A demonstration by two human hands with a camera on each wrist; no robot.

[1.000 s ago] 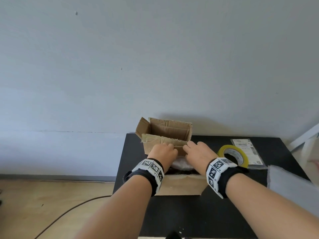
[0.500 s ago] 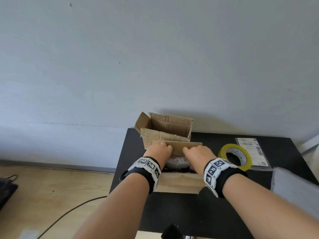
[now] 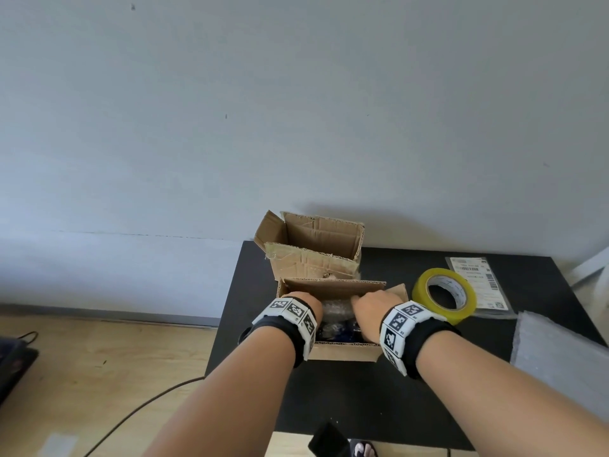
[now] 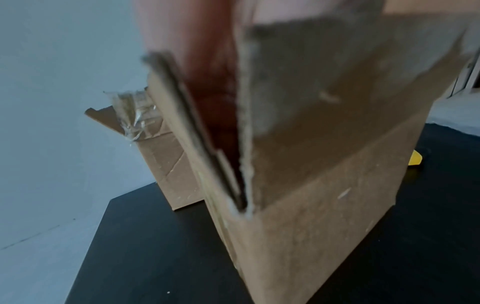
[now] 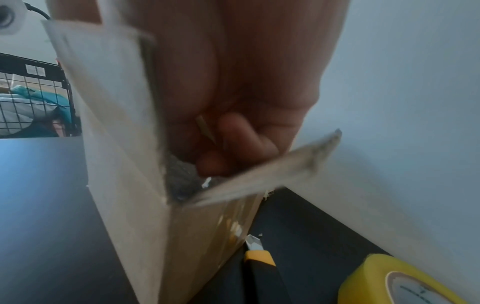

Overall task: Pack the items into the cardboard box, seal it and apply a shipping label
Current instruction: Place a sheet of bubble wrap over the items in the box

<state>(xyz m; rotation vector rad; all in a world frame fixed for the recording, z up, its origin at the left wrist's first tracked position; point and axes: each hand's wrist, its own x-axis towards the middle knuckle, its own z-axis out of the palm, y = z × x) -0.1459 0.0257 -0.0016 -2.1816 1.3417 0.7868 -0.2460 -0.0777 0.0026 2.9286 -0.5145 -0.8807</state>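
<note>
Gripping box flaps, both hands | black table | grey wall

1. A second box, open, stands beyond the hands, against the wall.
2. A cable crosses the floor, left of the left forearm.

The far flap of the cardboard box is hiding the fingertips of both hands. The bubble-wrapped contents are showing only partly between the wrists. Both wrist views are blurring; the tape roll is being cut off at the edge.
</note>
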